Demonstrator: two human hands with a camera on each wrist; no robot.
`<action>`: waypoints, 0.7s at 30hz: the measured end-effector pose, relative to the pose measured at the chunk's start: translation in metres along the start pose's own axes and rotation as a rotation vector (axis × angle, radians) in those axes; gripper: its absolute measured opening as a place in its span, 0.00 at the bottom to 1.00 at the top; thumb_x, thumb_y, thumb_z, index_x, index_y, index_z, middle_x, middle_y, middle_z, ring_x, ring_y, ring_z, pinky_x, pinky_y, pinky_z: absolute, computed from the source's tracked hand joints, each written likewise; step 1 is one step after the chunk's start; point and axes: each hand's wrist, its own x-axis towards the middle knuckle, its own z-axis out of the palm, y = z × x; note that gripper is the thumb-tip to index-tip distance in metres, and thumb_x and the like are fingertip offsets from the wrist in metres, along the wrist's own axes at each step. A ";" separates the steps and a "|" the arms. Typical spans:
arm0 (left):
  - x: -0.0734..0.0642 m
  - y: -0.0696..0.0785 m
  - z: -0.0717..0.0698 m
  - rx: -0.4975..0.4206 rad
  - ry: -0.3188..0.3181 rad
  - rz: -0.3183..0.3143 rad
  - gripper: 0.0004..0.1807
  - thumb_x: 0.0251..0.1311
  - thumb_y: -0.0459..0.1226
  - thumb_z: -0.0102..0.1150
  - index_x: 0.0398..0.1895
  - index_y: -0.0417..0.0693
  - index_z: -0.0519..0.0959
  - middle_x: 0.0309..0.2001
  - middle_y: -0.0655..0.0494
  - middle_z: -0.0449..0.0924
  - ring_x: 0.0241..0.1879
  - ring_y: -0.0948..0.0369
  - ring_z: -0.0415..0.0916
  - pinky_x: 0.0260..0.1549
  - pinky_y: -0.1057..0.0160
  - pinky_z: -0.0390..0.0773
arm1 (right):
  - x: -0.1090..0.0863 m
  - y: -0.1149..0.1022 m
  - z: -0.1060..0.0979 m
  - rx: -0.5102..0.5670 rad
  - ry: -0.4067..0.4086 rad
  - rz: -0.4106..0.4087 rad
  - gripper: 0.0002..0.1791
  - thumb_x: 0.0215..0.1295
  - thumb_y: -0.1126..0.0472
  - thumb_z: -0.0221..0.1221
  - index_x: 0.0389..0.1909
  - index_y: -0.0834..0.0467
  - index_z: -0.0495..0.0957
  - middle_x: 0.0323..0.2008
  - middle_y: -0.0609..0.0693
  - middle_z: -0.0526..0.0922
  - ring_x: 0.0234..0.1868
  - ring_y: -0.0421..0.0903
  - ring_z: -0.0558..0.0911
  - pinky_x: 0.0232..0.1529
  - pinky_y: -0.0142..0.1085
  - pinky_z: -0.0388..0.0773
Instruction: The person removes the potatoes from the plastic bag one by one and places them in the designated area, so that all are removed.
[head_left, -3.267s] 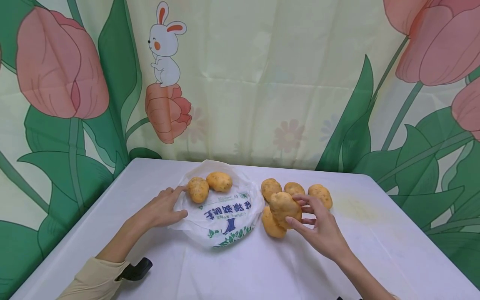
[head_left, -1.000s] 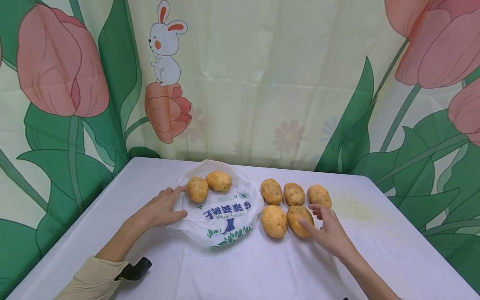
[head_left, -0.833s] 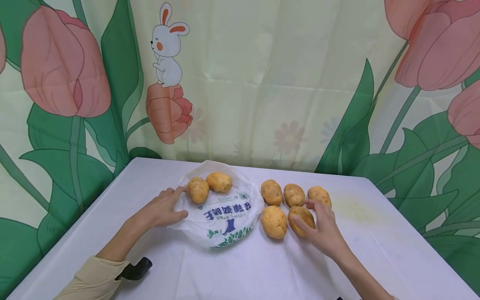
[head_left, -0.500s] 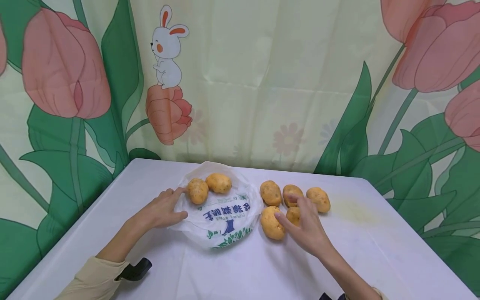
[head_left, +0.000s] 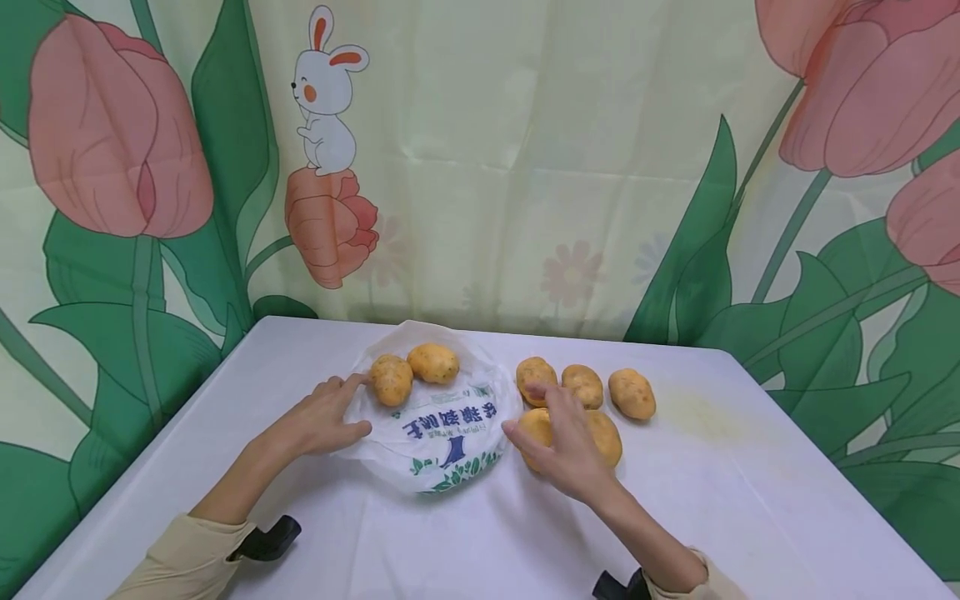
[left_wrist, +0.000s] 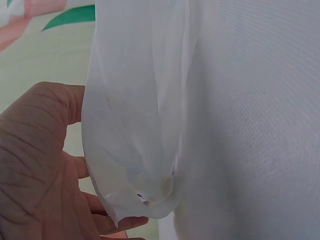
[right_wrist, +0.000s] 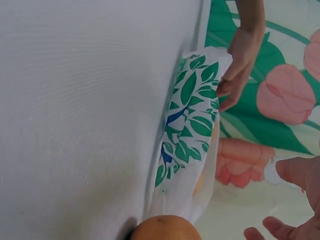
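A white plastic bag (head_left: 468,471) with blue lettering and green leaf print lies on the table, two potatoes (head_left: 392,381) resting at its open far end. My left hand (head_left: 318,421) touches the bag's left edge with fingers extended and thumb apart; in the left wrist view some fingers (left_wrist: 117,224) are hidden behind the plastic. My right hand (head_left: 570,442) hovers over a front potato (head_left: 534,427), partly covering it, fingers spread and holding nothing. Another front potato (head_left: 606,437) is just right of it. In the right wrist view a potato (right_wrist: 165,230) shows below the hand.
Three potatoes stand in a back row: one left (head_left: 531,375), one middle (head_left: 583,385), one right (head_left: 632,393). A white cloth covers the table (head_left: 420,550). Behind it hangs a curtain (head_left: 480,167) with tulips and a rabbit. Black wrist devices (head_left: 270,540) sit on both forearms.
My right hand has placed a potato in the front row, let it go, and moved left over its neighbour toward the bag. My left hand has stayed at the bag's edge.
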 end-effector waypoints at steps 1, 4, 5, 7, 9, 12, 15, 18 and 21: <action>0.000 0.000 0.000 0.000 0.001 0.003 0.40 0.61 0.46 0.62 0.73 0.40 0.63 0.60 0.31 0.69 0.53 0.43 0.71 0.49 0.40 0.77 | 0.001 -0.002 0.002 0.004 -0.004 0.005 0.32 0.66 0.52 0.68 0.66 0.60 0.70 0.62 0.56 0.75 0.65 0.55 0.69 0.64 0.57 0.66; 0.000 0.000 0.001 -0.004 0.001 0.008 0.40 0.60 0.46 0.62 0.74 0.40 0.62 0.60 0.31 0.68 0.54 0.42 0.71 0.50 0.40 0.76 | 0.004 -0.008 0.010 0.020 -0.023 0.013 0.32 0.66 0.51 0.67 0.67 0.58 0.70 0.61 0.56 0.74 0.65 0.55 0.70 0.64 0.56 0.68; 0.000 0.000 0.001 -0.004 0.001 0.009 0.41 0.60 0.46 0.62 0.74 0.39 0.62 0.60 0.31 0.68 0.54 0.42 0.71 0.50 0.40 0.76 | 0.005 -0.010 0.012 0.027 -0.030 0.012 0.32 0.66 0.51 0.67 0.67 0.57 0.70 0.61 0.56 0.74 0.65 0.56 0.70 0.64 0.56 0.68; -0.001 -0.002 0.002 -0.006 0.001 0.009 0.41 0.60 0.46 0.62 0.74 0.39 0.62 0.60 0.31 0.68 0.53 0.42 0.71 0.50 0.40 0.76 | 0.008 -0.014 0.017 0.042 -0.038 0.008 0.32 0.66 0.51 0.67 0.67 0.57 0.70 0.61 0.56 0.74 0.64 0.56 0.71 0.63 0.55 0.69; -0.002 -0.003 0.003 -0.008 -0.001 0.006 0.41 0.60 0.46 0.62 0.74 0.39 0.62 0.60 0.31 0.69 0.53 0.43 0.71 0.49 0.40 0.76 | 0.011 -0.018 0.022 0.063 -0.054 0.001 0.33 0.66 0.51 0.67 0.68 0.57 0.69 0.61 0.57 0.73 0.64 0.55 0.71 0.62 0.54 0.70; -0.003 -0.005 0.004 -0.011 -0.001 0.010 0.40 0.61 0.46 0.63 0.74 0.40 0.62 0.60 0.31 0.69 0.53 0.43 0.71 0.48 0.41 0.76 | 0.014 -0.023 0.029 0.089 -0.079 -0.008 0.33 0.66 0.52 0.67 0.68 0.57 0.69 0.61 0.57 0.73 0.63 0.53 0.71 0.60 0.52 0.72; -0.001 -0.005 0.004 -0.017 -0.004 0.019 0.40 0.61 0.46 0.63 0.73 0.40 0.63 0.60 0.31 0.68 0.53 0.43 0.71 0.48 0.42 0.77 | 0.019 -0.028 0.034 0.110 -0.098 -0.011 0.33 0.66 0.53 0.67 0.68 0.58 0.69 0.61 0.57 0.73 0.62 0.53 0.71 0.60 0.52 0.71; 0.001 -0.004 0.003 -0.022 -0.008 0.023 0.39 0.61 0.46 0.62 0.73 0.40 0.63 0.61 0.30 0.68 0.53 0.43 0.71 0.49 0.41 0.77 | 0.026 -0.033 0.040 0.118 -0.112 -0.013 0.33 0.67 0.51 0.66 0.68 0.58 0.68 0.61 0.57 0.73 0.62 0.54 0.72 0.60 0.53 0.71; 0.003 -0.004 0.000 -0.024 -0.003 0.023 0.39 0.62 0.46 0.62 0.73 0.40 0.62 0.62 0.30 0.67 0.54 0.42 0.70 0.50 0.40 0.76 | 0.036 -0.039 0.047 0.126 -0.129 -0.008 0.33 0.67 0.50 0.66 0.69 0.57 0.68 0.61 0.58 0.73 0.62 0.54 0.72 0.60 0.53 0.71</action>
